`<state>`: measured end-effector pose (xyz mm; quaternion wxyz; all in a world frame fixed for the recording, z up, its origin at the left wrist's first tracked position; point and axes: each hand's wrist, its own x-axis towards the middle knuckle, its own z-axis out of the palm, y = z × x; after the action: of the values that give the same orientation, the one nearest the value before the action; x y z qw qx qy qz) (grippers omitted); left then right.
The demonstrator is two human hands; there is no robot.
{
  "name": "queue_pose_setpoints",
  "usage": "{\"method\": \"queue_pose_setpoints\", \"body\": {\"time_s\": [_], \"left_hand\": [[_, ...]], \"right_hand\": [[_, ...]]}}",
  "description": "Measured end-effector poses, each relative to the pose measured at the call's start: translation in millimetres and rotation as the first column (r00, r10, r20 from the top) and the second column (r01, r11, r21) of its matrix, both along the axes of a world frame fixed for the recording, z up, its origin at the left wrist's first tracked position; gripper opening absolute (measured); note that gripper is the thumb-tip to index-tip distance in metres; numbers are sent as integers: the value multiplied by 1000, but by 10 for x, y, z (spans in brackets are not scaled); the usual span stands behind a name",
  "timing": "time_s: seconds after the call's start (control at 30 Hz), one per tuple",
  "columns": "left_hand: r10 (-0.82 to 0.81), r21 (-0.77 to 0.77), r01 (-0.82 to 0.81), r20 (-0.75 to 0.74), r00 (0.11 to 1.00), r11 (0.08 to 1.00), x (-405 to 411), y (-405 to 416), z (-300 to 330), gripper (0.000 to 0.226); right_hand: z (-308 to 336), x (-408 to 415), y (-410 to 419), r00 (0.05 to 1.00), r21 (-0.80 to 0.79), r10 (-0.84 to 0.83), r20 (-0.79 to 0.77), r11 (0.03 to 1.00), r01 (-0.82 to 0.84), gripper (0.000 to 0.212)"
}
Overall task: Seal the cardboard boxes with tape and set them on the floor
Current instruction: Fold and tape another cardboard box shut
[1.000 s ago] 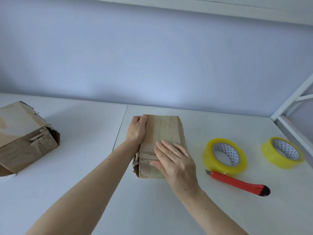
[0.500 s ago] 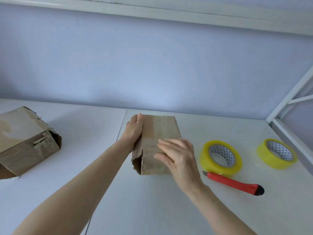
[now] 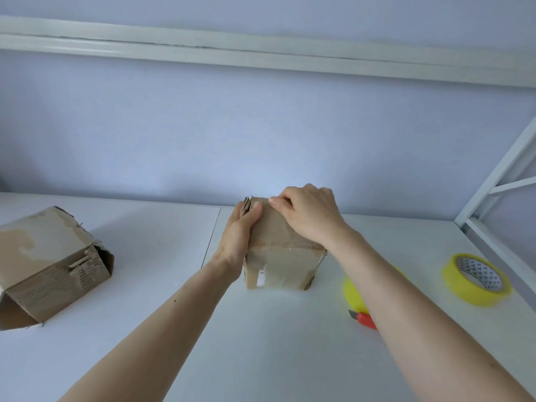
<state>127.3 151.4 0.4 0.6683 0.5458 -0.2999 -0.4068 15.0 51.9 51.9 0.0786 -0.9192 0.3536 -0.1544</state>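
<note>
Since the earlier frame you have tipped the small cardboard box (image 3: 278, 253) up on the table (image 3: 290, 343), likely to reach its open flaps. Left hand (image 3: 237, 239) grips its left side; right hand (image 3: 310, 216) curls over the top edge. Tape roll (image 3: 475, 280) lies well right.
</note>
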Motion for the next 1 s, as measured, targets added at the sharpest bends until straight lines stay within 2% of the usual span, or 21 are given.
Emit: {"method": "queue_pose_setpoints", "body": {"time_s": [0.07, 0.23, 0.37, 0.5, 0.63, 0.73, 0.83, 1.0], "left_hand": [[18, 13, -17, -80, 997, 1000, -26, -17, -32, 30], [-17, -5, 16, -198, 980, 1000, -57, -67, -35, 13], [-1, 22, 7, -241, 971, 1000, -24, -100, -17, 12], [43, 97, -18, -262, 964, 995, 30, -170, -28, 9], [53, 136, -16, -272, 961, 991, 86, -225, -25, 11], [50, 163, -7, -264, 963, 987, 108, -275, -35, 13], [72, 183, -22, -272, 960, 983, 131, -297, -42, 19], [85, 206, -35, -239, 967, 978, 165, -308, -60, 34]], "right_hand": [[-128, 55, 87, 996, -21, -77, -52, 997, 76, 49], [-251, 81, 73, 987, 86, -121, -106, 988, 130, 49], [-213, 8, 48, 971, 157, -17, -236, 986, 56, 58], [-253, -8, 18, 969, 135, 8, -246, 991, 26, 57], [-365, -55, 131, 989, 9, 51, -140, 999, -50, 60], [-529, -104, 229, 1000, -236, 10, 11, 972, -7, 73], [-544, -70, 176, 999, -266, 26, 38, 964, -15, 73], [-734, -122, 122, 978, -497, 127, 165, 867, -29, 64]]}}
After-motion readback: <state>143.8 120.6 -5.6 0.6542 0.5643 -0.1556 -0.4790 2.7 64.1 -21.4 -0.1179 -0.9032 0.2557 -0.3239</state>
